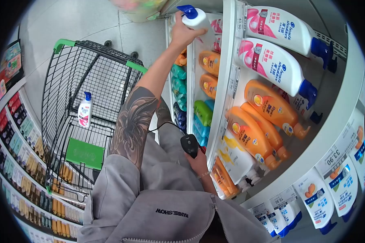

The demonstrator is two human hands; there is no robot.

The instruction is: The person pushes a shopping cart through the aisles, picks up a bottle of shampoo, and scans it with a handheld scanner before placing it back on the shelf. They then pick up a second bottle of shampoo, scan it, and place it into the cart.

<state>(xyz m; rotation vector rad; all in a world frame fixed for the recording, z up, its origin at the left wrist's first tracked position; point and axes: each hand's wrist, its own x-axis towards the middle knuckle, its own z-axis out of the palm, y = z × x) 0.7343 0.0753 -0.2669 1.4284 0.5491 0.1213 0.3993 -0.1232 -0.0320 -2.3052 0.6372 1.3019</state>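
My left hand [183,34], at the end of a tattooed arm stretched forward, is closed around a white shampoo bottle [196,20] with a blue pump top. It is at the far end of the shelf; whether the bottle's base touches anything is hidden. Close to my body, my right hand [199,163] grips a small black handheld device [189,146] with a cable running from it. A similar white pump bottle [84,110] with a pink label stands upright inside the shopping cart [52,85] on my left.
White pump bottles [271,60] and orange bottles [267,105] fill the shelves on my right. Green and blue bottles [202,113] sit further along. More packs hang below the curved shelf edge [332,154]. Shelves of boxed goods [24,141] line the left, beyond the cart. Tiled floor [97,20] lies ahead.
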